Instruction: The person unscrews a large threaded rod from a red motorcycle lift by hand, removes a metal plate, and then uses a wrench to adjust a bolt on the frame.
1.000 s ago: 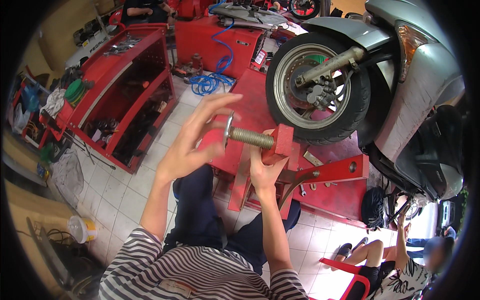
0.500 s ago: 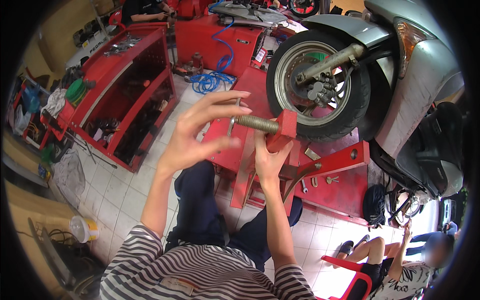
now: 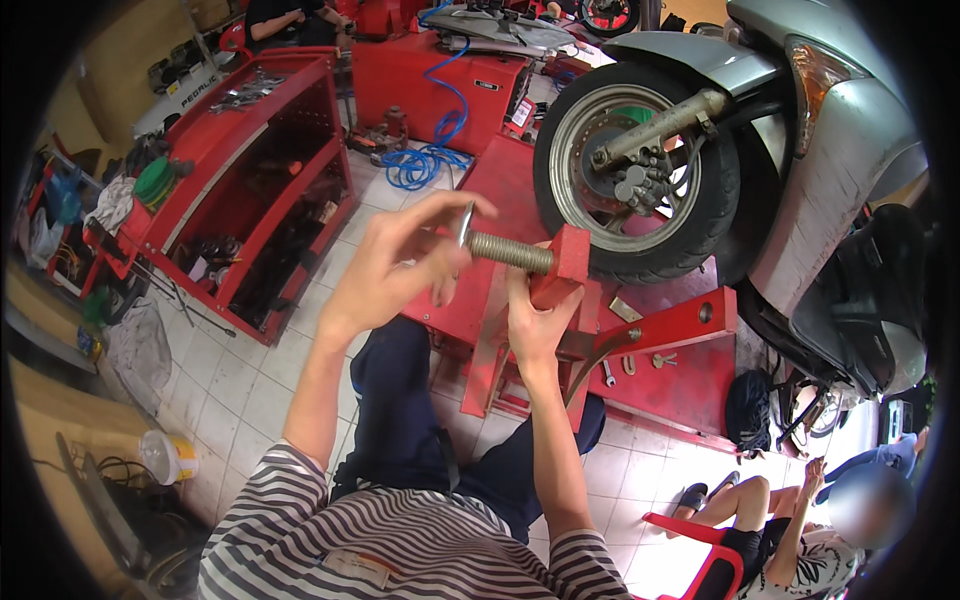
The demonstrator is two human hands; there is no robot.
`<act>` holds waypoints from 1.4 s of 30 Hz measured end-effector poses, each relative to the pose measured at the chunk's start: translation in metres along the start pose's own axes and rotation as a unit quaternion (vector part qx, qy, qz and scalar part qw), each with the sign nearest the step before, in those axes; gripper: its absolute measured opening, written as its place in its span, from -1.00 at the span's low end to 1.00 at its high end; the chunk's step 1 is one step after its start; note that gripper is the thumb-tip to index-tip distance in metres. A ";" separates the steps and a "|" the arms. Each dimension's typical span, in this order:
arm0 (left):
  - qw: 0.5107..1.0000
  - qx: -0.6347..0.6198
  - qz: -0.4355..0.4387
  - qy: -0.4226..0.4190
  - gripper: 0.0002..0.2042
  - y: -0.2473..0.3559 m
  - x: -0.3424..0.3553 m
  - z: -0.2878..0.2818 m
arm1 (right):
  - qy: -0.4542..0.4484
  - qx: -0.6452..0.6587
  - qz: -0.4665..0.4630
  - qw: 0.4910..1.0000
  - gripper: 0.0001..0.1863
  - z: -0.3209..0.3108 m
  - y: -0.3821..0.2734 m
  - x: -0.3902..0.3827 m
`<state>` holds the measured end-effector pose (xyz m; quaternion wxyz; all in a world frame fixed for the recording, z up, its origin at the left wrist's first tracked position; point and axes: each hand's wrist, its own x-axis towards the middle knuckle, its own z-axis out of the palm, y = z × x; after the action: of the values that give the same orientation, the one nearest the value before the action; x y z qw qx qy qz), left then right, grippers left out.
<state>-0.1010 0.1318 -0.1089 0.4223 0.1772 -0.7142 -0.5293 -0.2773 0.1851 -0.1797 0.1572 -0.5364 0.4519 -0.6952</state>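
A thick threaded screw runs sideways into a red metal block at the top of a red steel stand. At the screw's left end is a thin metal crossbar. My left hand curls its fingers and thumb round this crossbar, with the lower fingers smeared by motion. Just under the screw, my right hand grips the red block, its thumb on the right side and its fingers on the left, partly hidden behind the block.
A scooter's front wheel stands just beyond on a red platform. A wrench and small metal parts lie to the right. Red tool cart at left; blue hose behind. A seated person is at lower right.
My left hand's spread fingers have closed in round the crossbar, which has turned and now stands more upright. My right hand keeps its hold on the block.
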 end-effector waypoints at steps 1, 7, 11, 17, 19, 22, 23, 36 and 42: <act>0.999 -0.033 -0.035 0.000 -0.43 0.000 0.000 -0.001 | 0.003 0.003 -0.005 1.000 -0.80 0.000 0.000 0.000; 0.977 0.068 0.196 0.044 -0.42 -0.005 0.003 0.006 | 0.010 0.006 -0.014 1.000 -0.81 0.005 0.001 0.000; 0.999 0.005 -0.025 0.026 -0.48 -0.005 -0.003 -0.005 | 0.005 0.013 -0.009 1.000 -0.79 0.001 0.001 0.000; 0.979 0.043 0.187 0.063 -0.47 -0.014 0.000 0.012 | 0.009 -0.004 -0.042 0.999 -0.77 0.005 -0.002 -0.001; 0.969 0.074 0.228 0.061 -0.42 -0.016 0.001 0.013 | 0.007 -0.003 -0.041 0.999 -0.77 0.005 -0.001 -0.001; 0.985 0.118 0.121 0.019 -0.33 -0.014 0.000 0.002 | 0.006 -0.003 -0.031 1.000 -0.79 0.001 0.002 -0.001; 0.994 0.098 0.049 0.001 -0.31 -0.005 -0.004 0.002 | 0.009 0.001 -0.024 1.000 -0.79 0.000 0.002 -0.001; 0.987 0.141 0.077 0.005 -0.45 0.003 -0.001 0.000 | 0.064 0.026 -0.011 0.998 -0.92 0.007 -0.008 0.006; 0.960 0.128 0.242 0.055 -0.39 -0.010 0.006 0.005 | 0.066 0.051 -0.012 0.996 -0.91 0.013 -0.008 0.002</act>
<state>-0.1103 0.1268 -0.1161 0.5506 0.0801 -0.7729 -0.3049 -0.2643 0.1817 -0.1723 0.1457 -0.4859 0.4189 -0.7531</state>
